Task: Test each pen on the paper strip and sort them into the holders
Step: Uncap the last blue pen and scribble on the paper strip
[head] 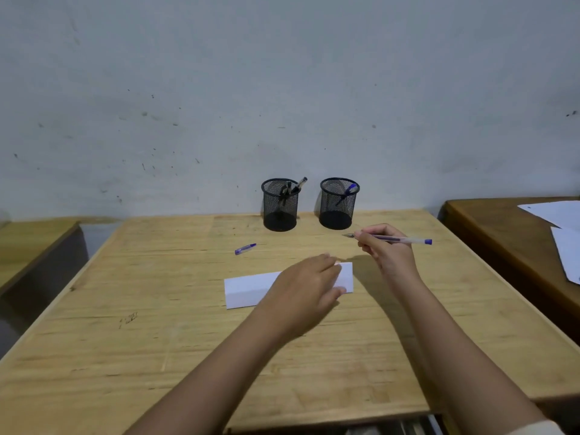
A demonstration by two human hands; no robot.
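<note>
A white paper strip lies in the middle of the wooden table. My left hand rests flat on the strip's right part, fingers spread. My right hand holds an uncapped clear pen with a blue end above the table, its tip pointing left, just in front of the right holder. A blue pen cap lies loose on the table left of the hands. Two black mesh holders stand at the back edge: the left holder contains dark pens, the right holder contains one blue pen.
A grey wall rises directly behind the holders. A darker wooden table with white sheets stands at the right. Another table surface sits at the left, across a gap.
</note>
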